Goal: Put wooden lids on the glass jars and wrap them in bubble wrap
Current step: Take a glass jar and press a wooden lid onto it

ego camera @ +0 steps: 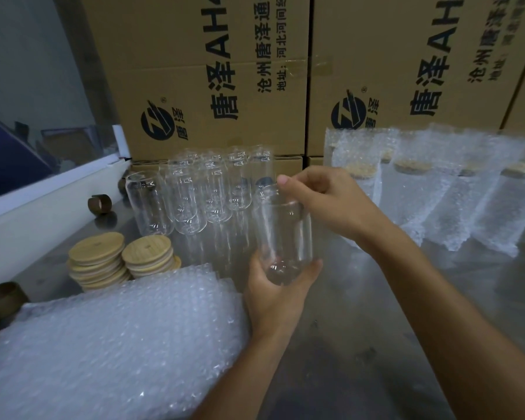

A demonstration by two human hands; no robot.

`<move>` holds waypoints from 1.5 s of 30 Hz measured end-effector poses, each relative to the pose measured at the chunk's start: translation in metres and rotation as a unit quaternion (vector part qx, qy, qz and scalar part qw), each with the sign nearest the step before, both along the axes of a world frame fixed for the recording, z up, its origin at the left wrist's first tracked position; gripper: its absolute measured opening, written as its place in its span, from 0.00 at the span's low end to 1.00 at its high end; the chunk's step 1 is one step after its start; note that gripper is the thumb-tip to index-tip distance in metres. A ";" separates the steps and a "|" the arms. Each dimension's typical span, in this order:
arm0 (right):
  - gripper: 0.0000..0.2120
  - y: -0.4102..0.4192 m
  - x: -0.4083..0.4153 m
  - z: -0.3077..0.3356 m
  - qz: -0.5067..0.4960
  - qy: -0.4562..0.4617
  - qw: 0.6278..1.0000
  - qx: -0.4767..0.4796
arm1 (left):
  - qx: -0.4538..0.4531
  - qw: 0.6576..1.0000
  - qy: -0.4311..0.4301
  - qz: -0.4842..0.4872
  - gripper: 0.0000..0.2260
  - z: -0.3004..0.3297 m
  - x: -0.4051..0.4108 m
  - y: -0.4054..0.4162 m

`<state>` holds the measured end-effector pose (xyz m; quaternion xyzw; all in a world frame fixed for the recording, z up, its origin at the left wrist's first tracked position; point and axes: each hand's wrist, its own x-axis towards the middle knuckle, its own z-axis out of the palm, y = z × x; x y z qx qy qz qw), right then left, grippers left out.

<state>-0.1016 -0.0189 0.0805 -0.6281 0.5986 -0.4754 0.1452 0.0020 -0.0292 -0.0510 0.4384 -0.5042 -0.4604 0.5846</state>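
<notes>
the left hand point(273, 295) cupped the jar point(282, 234) base, fingers closed; the right hand point(325, 201) pinched its rim. best kept upright and steady, then capped from the lids point(125, 259) left of the fingers.

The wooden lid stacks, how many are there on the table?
2. Both stand left of the hands, behind the bubble wrap: a taller stack and a shorter one right beside it. More lids may be hidden.

Cardboard boxes point(212, 77) behind steel table point(361, 328)
</notes>
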 end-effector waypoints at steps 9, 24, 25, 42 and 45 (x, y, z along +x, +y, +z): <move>0.32 -0.003 0.007 -0.009 0.124 0.088 0.975 0.165 | 0.060 0.993 0.075 -0.068 0.41 0.010 0.007 0.006; 0.37 0.013 0.009 0.005 0.138 0.165 0.967 0.136 | 0.119 0.984 0.082 -0.106 0.23 0.014 0.015 -0.009; 0.27 0.012 0.010 0.006 0.140 0.150 0.973 0.108 | 0.115 0.985 0.085 -0.101 0.24 0.014 0.015 -0.009; 0.33 0.004 0.009 0.004 0.107 0.132 0.985 -0.030 | 0.053 0.984 0.156 -0.062 0.42 0.009 0.011 -0.002; 0.18 0.007 0.017 0.001 0.112 0.172 0.978 -0.038 | 0.063 0.978 0.188 -0.065 0.43 0.010 0.011 -0.006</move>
